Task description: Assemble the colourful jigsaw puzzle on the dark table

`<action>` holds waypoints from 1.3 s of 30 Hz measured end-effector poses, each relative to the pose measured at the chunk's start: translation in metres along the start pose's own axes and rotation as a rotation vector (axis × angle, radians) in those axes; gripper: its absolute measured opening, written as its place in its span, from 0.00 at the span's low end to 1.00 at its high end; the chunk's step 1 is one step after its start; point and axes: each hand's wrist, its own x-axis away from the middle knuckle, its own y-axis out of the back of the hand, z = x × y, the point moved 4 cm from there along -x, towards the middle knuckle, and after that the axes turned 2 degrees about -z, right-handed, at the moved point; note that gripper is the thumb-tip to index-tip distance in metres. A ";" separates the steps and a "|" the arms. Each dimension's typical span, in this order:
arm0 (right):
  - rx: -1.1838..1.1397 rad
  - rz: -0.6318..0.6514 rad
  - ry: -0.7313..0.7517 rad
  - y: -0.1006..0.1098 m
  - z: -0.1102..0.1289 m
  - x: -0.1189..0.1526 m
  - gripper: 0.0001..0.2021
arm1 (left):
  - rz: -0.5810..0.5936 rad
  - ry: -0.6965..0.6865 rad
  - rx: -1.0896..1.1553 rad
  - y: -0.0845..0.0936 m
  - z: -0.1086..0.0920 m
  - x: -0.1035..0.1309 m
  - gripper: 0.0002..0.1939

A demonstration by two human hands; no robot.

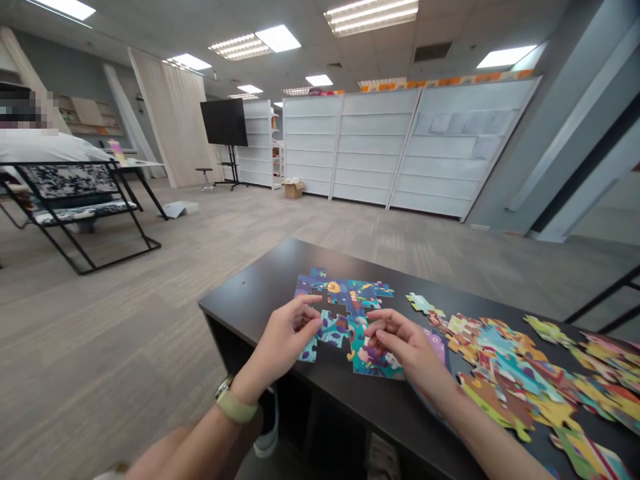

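Note:
My left hand (pixel 285 337), with a light green watch strap (pixel 239 405) at the wrist, is over the left edge of a partly joined jigsaw puzzle (pixel 367 291). Its index finger and thumb are apart, the thumb tip beside a teal and purple puzzle piece (pixel 334 328). Above the puzzle's lower right part (pixel 373 363), my right hand (pixel 407 343) has loosely curved fingers, and I see nothing held in it. The puzzle shows dark blue and teal sea colours, with a gap near its middle. My right hand hides some of the pieces below it.
Many loose puzzle pieces (pixel 505 363) overlap across the right side of the black table (pixel 265 293). A single pale green piece (pixel 420 303) lies near the far edge. At left, a person (pixel 55 145) sits in a black-framed chair (pixel 75 183). White shelving panels (pixel 375 147) stand behind.

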 end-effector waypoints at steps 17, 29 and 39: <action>-0.017 -0.136 0.007 0.008 -0.006 -0.004 0.17 | 0.477 -0.197 -0.415 -0.032 -0.005 -0.034 0.07; -0.016 -0.077 -0.013 0.003 -0.002 -0.004 0.14 | 0.556 -0.271 -0.682 -0.028 -0.019 -0.001 0.16; -0.016 -0.077 -0.024 0.003 -0.002 -0.004 0.14 | 0.517 -0.210 -0.509 -0.024 -0.016 -0.009 0.20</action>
